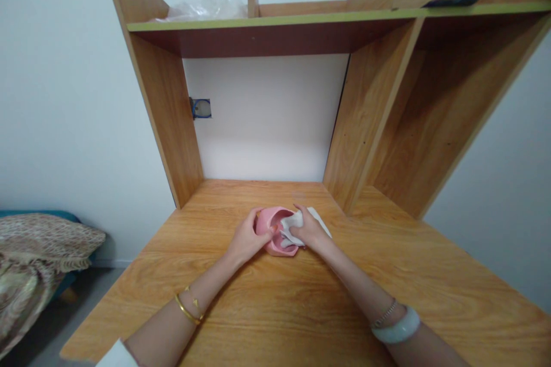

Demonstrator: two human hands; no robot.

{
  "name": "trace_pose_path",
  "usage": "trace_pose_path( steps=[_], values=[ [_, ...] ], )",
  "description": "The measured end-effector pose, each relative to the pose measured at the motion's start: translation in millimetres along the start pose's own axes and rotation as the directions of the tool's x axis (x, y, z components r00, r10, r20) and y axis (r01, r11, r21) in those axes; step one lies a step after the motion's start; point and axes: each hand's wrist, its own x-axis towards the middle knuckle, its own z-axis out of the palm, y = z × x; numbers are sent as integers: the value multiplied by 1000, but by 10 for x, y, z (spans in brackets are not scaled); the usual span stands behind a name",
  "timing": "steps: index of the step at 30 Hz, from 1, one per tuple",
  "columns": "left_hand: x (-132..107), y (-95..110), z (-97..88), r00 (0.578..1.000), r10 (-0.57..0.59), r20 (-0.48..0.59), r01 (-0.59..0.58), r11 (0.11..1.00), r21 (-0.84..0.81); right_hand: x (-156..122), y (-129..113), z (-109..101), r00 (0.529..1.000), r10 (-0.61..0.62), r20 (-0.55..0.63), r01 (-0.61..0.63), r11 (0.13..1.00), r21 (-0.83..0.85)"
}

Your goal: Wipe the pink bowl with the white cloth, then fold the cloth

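Note:
A pink faceted bowl (267, 219) is tipped on its side on the wooden desk, its opening turned toward the right. My left hand (249, 236) grips it from the left, with the thumb over the near rim. A white cloth (291, 221) is bunched in my right hand (309, 229), which presses part of it into the bowl's opening. Another fold of the cloth sticks out behind the right hand. The fingers of the left hand behind the bowl are hidden.
The wooden desk (275, 309) carries a shelf unit (361, 120) at its back. Clear plastic wrapping (209, 6) and a dark flat object (451, 2) lie on the upper shelf. A wall socket box (201, 108) is at the back left. A patterned blanket (38, 258) lies beyond the left edge.

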Motion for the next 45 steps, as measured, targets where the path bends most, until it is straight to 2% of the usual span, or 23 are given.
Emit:
trace_pose_path(
  steps=[7,12,15,23,28,31,35,39,42,45],
  values=[
    [-51,152,-25,999,50,18,-52,988,147,-61,-164,-124,988,-110,-105,74,950,-303],
    [-81,230,-36,993,108,47,-115,974,194,-91,-210,-185,967,-250,-48,208,885,-416],
    [-87,245,-48,988,143,62,-152,970,189,-109,-207,-198,961,-276,-11,242,862,-445],
    [-68,204,-54,973,215,83,-229,940,253,-96,-114,-156,940,-340,-17,322,904,-283],
    [-30,122,-61,982,182,55,-190,938,291,-92,-35,-82,912,-409,-36,403,907,-121],
    [-17,92,-68,986,167,29,-168,937,306,-79,-16,-59,935,-354,-27,353,934,-51],
    [-23,128,-84,977,202,61,-211,927,309,-72,-58,-64,971,-239,-11,239,971,-21],
    [-39,168,-85,968,226,106,-248,918,310,-123,-156,-87,967,-246,-62,231,955,-188],
    [-52,159,-65,964,245,107,-267,907,325,-161,-219,-112,951,-296,-87,244,895,-373],
    [-61,143,-50,960,258,109,-280,892,354,-168,-248,-144,923,-381,-61,305,818,-489]
  ],
)
